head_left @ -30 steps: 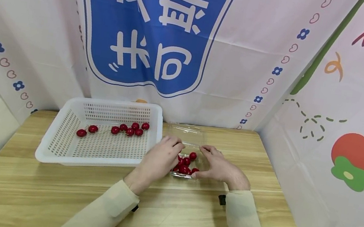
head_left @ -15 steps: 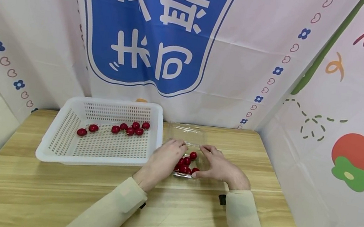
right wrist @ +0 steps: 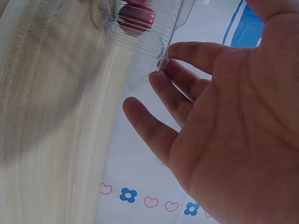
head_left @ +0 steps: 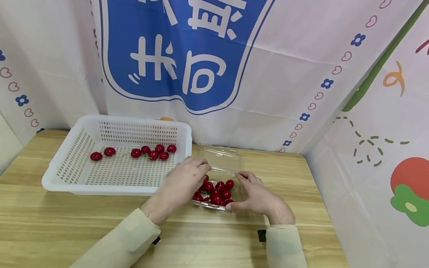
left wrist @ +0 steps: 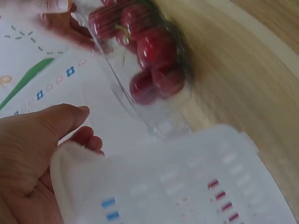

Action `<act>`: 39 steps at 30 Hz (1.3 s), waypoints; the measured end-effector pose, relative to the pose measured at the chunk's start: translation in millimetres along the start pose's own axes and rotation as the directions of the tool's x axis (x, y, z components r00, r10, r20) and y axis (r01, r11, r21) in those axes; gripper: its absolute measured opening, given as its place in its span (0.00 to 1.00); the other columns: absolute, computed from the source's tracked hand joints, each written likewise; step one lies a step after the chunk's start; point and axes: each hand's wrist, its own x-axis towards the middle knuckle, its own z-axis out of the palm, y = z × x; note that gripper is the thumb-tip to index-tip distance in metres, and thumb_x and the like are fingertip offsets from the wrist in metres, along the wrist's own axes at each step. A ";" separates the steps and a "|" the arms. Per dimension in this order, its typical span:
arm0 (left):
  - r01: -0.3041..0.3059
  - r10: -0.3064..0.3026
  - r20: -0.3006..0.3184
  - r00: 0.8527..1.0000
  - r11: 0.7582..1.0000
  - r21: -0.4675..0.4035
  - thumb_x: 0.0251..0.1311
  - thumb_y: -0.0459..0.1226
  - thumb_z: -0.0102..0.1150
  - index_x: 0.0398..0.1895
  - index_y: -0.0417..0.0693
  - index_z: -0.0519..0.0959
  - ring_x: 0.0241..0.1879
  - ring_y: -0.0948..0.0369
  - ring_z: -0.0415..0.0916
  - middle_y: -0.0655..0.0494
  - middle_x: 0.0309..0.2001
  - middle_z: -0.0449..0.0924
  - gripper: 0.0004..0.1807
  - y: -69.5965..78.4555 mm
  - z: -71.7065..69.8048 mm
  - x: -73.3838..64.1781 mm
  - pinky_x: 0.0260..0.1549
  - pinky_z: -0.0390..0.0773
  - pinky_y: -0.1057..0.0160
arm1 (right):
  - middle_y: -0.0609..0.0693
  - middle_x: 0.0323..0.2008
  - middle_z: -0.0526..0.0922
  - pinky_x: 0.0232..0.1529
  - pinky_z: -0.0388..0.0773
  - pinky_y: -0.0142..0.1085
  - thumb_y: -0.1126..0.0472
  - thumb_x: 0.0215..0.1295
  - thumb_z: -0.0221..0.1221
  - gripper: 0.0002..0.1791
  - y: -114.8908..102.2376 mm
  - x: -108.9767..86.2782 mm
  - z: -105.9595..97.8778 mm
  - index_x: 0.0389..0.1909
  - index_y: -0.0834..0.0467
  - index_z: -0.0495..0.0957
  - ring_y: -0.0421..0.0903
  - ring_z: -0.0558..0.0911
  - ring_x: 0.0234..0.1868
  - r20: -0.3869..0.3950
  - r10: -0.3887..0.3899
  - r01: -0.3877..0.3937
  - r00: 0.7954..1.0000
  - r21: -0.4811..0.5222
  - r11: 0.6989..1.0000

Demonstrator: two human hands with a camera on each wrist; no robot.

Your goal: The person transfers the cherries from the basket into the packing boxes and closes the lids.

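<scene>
A clear plastic clamshell box (head_left: 210,206) lies on the table with its lid (head_left: 220,158) folded back. Red cherries (head_left: 216,198) cover much of its bottom; a stem shows in the left wrist view. My right hand (head_left: 262,200) holds the box's right side, thumb at the near corner and fingertips at the far one. Between the box and the white basket (head_left: 107,192) is my left hand (head_left: 178,186). In the left wrist view its thumb is extended and its other fingers bend, with no cherry visible in them. The basket partly hides those fingers.
Several cherries (head_left: 153,155) lie in the perforated basket, with a pair (head_left: 103,154) apart at its left. A printed cloth (head_left: 270,91) hangs behind the wooden table (head_left: 198,251).
My left hand first shifts right over the box, then draws back left towards the basket, uncovering more cherries. My right hand stays on the box. The basket's cherries look unchanged.
</scene>
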 end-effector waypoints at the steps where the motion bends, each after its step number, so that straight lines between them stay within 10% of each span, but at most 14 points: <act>1: 0.005 -0.005 -0.007 1.000 1.000 0.001 0.78 0.31 0.75 0.66 0.41 0.89 0.66 0.46 0.89 0.45 0.64 0.92 0.17 -2.5 -1.9 -1.2 0.71 0.93 0.46 | 0.63 0.96 0.55 0.92 0.64 0.74 0.37 0.67 0.83 0.69 0.0 0.1 0.1 0.97 0.59 0.54 0.71 0.57 0.95 0.001 0.001 -0.001 1.000 -0.001 1.000; 14: 0.055 -0.054 -0.156 0.986 0.998 -0.002 0.82 0.36 0.71 0.62 0.38 0.90 0.64 0.40 0.89 0.41 0.62 0.92 0.14 -44.3 -24.0 -16.1 0.72 0.91 0.42 | 0.63 0.96 0.54 0.92 0.63 0.75 0.37 0.67 0.83 0.70 -0.6 -0.6 0.6 0.97 0.60 0.53 0.71 0.55 0.96 0.002 0.001 -0.001 1.000 0.010 1.000; 39: 0.321 -0.323 0.037 0.946 0.946 0.045 0.84 0.41 0.69 0.75 0.34 0.83 0.74 0.30 0.83 0.30 0.74 0.84 0.26 -133.7 -57.6 -54.4 0.75 0.84 0.27 | 0.62 0.96 0.54 0.93 0.63 0.72 0.39 0.68 0.83 0.69 -4.5 -1.3 2.0 0.97 0.60 0.52 0.70 0.55 0.96 -0.002 0.012 -0.012 1.000 0.006 1.000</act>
